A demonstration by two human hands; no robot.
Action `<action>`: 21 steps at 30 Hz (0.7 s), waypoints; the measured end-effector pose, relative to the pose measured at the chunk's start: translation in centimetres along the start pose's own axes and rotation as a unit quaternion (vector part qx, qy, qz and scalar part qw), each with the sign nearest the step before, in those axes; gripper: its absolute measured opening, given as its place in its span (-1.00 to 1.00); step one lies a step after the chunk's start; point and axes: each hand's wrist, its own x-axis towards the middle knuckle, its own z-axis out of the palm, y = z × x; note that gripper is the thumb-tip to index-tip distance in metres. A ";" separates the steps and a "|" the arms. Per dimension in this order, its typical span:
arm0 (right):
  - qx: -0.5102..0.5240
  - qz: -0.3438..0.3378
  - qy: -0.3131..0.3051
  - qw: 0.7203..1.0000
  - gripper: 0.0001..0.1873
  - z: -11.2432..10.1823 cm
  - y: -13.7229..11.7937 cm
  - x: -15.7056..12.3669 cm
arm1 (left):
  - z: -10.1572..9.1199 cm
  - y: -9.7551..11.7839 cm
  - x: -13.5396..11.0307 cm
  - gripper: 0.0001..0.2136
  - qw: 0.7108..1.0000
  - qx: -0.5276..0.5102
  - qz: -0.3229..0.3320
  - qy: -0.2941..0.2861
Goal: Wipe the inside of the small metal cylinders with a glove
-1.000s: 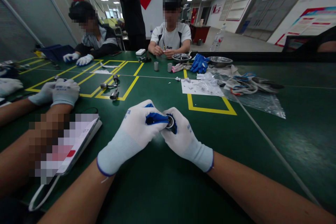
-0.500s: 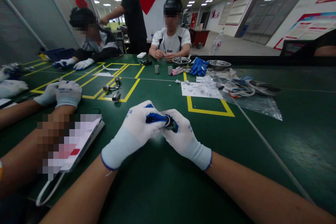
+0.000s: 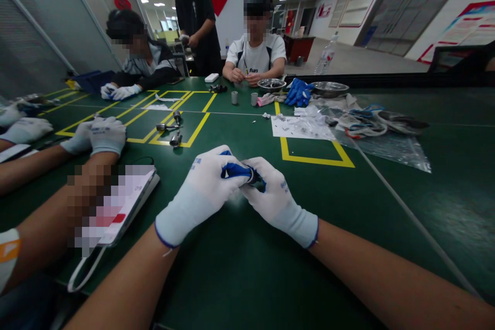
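Both my hands wear white gloves with blue palms and meet above the green table (image 3: 232, 278). My left hand (image 3: 204, 185) is closed, its thumb and fingers pinching one side of a small dark, shiny part (image 3: 254, 176). From the other side my right hand (image 3: 276, 198) closes on the same part. Most of it is hidden by the fingers, so its kind does not show. Beyond my left hand, metal cylindrical parts with stems (image 3: 176, 139) lie in a yellow-taped frame.
To my left is a phone-like device (image 3: 133, 193) with a white cable, near a co-worker's gloved hands (image 3: 108, 136). Ahead right lie a paper sheet (image 3: 299, 128), a clear plastic bag (image 3: 394, 152) and blue gloves (image 3: 299, 93). Two metal cups (image 3: 254, 99) stand near a steel bowl (image 3: 271, 84).
The view has shifted slightly. My hands keep their grip on the small part with little movement. At the back, the standing person's outstretched arm has come in, and the far-left co-worker's hands have drawn together.
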 end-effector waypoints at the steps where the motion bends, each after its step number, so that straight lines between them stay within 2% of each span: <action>1: 0.001 0.002 -0.002 1.000 -0.80 0.0 0.0 0.0 | 0.0 0.1 0.0 -0.81 1.000 0.009 0.002 -0.005; 8: -0.004 0.024 -0.027 0.999 -0.82 -0.1 -0.2 0.0 | -0.1 -0.2 -0.1 -0.80 0.997 0.057 0.039 -0.041; 11: 0.008 0.041 -0.021 0.999 -0.78 -0.1 -0.2 0.0 | -0.2 -0.3 -0.2 -0.77 0.992 0.076 0.084 -0.047; 14: 0.026 0.068 0.001 0.997 -0.76 0.0 -0.1 0.1 | -0.3 -0.1 -0.4 -0.73 0.992 0.068 0.099 -0.038; 16: 0.045 0.093 0.015 0.995 -0.77 0.1 -0.1 0.2 | -0.3 -0.2 -0.5 -0.73 0.995 0.040 0.090 -0.015; 18: 0.062 0.119 0.026 0.991 -0.77 0.3 -0.1 0.3 | -0.2 -0.6 -0.4 -0.71 0.997 0.009 0.060 0.043; 21: 0.079 0.136 0.033 0.987 -0.75 0.5 -0.2 0.3 | 0.1 -1.8 0.0 -0.31 0.987 0.027 -0.029 0.154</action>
